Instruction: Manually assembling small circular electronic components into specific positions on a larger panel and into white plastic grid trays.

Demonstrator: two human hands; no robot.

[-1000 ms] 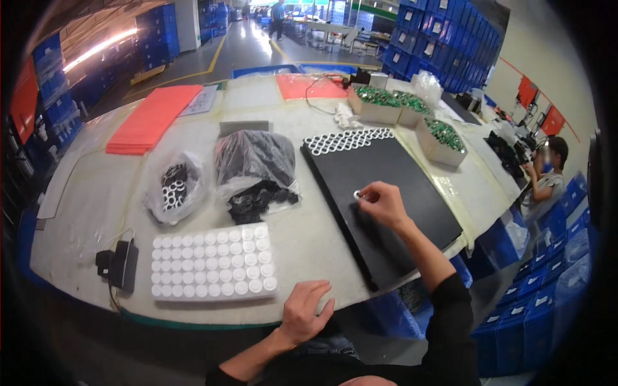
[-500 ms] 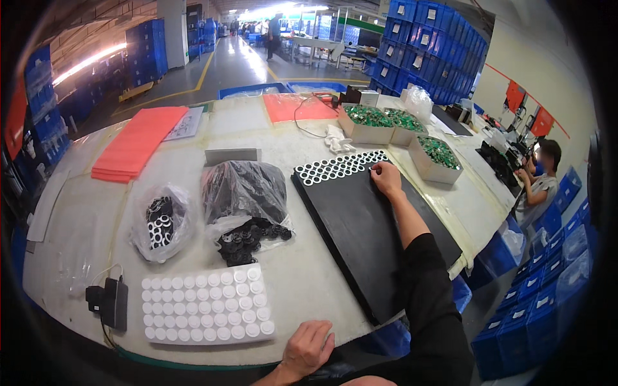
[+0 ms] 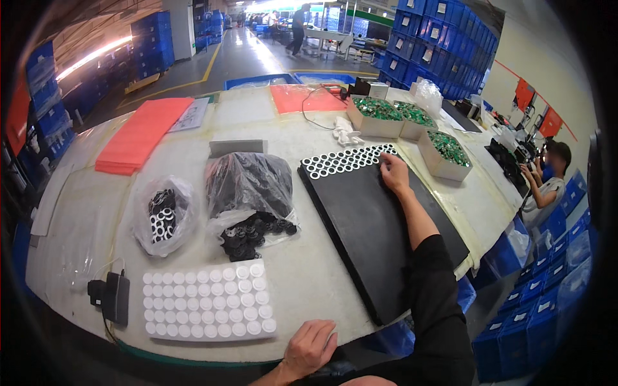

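My right hand (image 3: 394, 174) reaches over a large black board (image 3: 364, 222), fingertips pinched at the right part of several rows of white-rimmed black rings (image 3: 341, 162) along its far edge. What the fingertips hold, if anything, is too small to make out. Loosely curled, my left hand (image 3: 309, 347) rests by the table's near edge with nothing visible in it. Left of that hand lies a sheet of round white pieces (image 3: 206, 301). Beyond the sheet, a grey plastic bag (image 3: 248, 183) spills black rings (image 3: 244, 237), and a clear bag (image 3: 174, 222) contains black and white rings.
Boxes of green circuit boards (image 3: 447, 157) stand at the far right. Red-pink sheets (image 3: 141, 136) lie at the far left, and a black power adapter (image 3: 116, 298) at the near left. Another person (image 3: 547, 180) sits at the right, near stacked blue crates (image 3: 444, 45).
The view has shifted slightly. My right hand has moved a little forward, its fingertips now over the ring rows. My left hand stays put. A person in the background has walked to the right.
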